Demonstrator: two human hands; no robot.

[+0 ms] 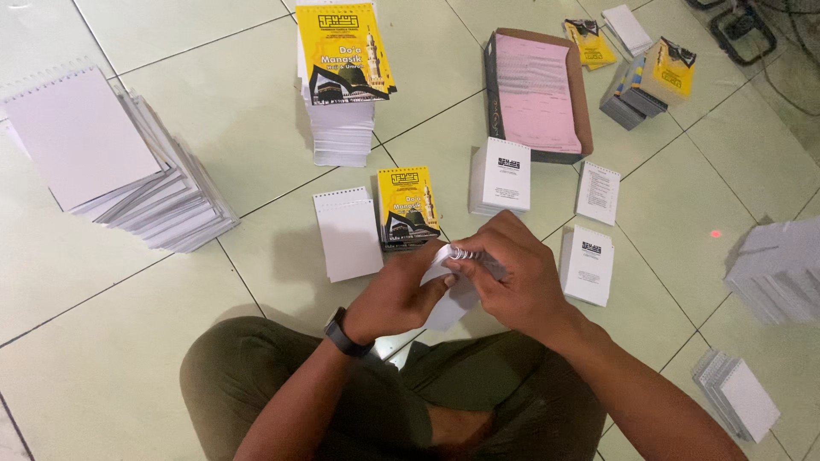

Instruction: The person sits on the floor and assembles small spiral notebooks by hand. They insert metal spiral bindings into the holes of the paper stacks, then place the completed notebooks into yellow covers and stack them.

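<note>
I sit cross-legged on a tiled floor. Both hands meet over my lap on a small white spiral-bound booklet [451, 294]. My left hand [395, 294], with a dark watch on its wrist, grips the booklet from the left. From the right, my right hand [512, 273] closes over the wire spiral at its top edge. Just beyond my hands lie a white spiral booklet [348, 233] and a yellow-covered booklet [408, 206] flat on the floor.
A tall stack with a yellow cover on top [343, 81] stands ahead, a fanned white stack [128, 166] at far left. A brown box of pink sheets [536, 94], several small white booklets [501, 177] and more stacks [779, 271] lie to the right.
</note>
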